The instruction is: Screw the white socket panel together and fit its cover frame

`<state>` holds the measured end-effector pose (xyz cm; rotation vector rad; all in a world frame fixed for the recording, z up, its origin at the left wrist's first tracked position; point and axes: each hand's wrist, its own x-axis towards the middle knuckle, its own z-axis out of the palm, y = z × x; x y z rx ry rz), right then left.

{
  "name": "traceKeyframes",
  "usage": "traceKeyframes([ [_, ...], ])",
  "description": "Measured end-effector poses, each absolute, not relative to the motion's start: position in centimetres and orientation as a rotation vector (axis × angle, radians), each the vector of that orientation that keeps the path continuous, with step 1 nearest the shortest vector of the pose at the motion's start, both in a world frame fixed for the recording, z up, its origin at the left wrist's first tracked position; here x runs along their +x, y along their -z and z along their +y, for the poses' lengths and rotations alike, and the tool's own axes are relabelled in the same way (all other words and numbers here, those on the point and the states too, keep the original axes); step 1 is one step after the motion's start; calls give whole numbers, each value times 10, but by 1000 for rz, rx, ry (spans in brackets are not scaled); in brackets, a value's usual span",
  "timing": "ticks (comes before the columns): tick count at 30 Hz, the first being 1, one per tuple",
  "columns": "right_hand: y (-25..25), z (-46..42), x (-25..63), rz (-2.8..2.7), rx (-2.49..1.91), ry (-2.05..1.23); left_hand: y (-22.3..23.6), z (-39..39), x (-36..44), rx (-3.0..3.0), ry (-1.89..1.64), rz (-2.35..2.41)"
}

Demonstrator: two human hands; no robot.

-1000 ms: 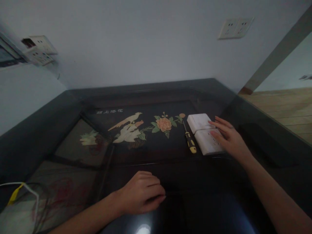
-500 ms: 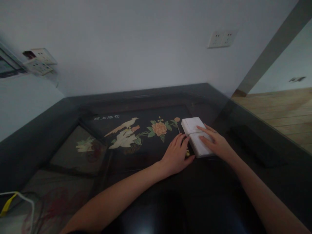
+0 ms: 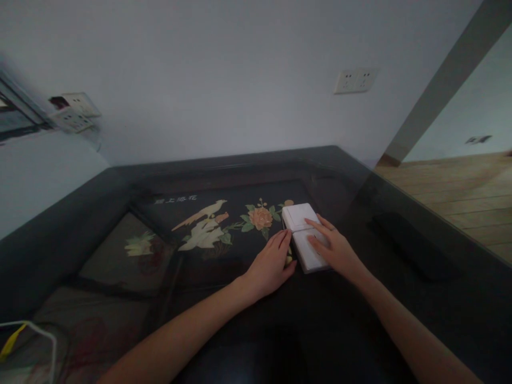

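Two white socket plates [image 3: 296, 217] lie end to end on the dark lacquered table [image 3: 120, 176], right of its inlaid bird and flower picture [image 3: 218, 224]. My right hand [image 3: 335, 249] rests flat on the nearer plate, fingers spread and open. Just left of the plates, my left hand [image 3: 271, 265] covers a screwdriver [image 3: 288, 260]; its fingers are closed over the tool with the thumb under it. Only a bit of the screwdriver's yellow handle shows between thumb and fingers.
A double wall socket [image 3: 355, 80] sits on the back wall. An opened socket box [image 3: 74, 110] hangs on the left wall. White and yellow wires [image 3: 22, 333] lie at the table's near left. A flat dark object [image 3: 410, 244] lies right of my hands. The wooden floor [image 3: 460, 186] is at the far right.
My left hand has moved from the table's near edge up to the screwdriver and closed over it. My right hand stays flat on the plates. The view has shifted a little to the right.
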<state>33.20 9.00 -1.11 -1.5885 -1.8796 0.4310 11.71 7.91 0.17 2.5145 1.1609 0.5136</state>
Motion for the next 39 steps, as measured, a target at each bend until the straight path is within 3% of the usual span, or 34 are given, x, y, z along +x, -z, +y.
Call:
traceKeyframes([
  [17,9,85,200,-1857,-1462,-630,-10,33,1,2597,-508,1496],
  [30,-13,46,225,-2119,-1314,-795,-9,20,-18,2476,-445,1619],
  [39,-21,30,233,-2275,-1396,-730,-5,14,-22,2384,-533,1602],
])
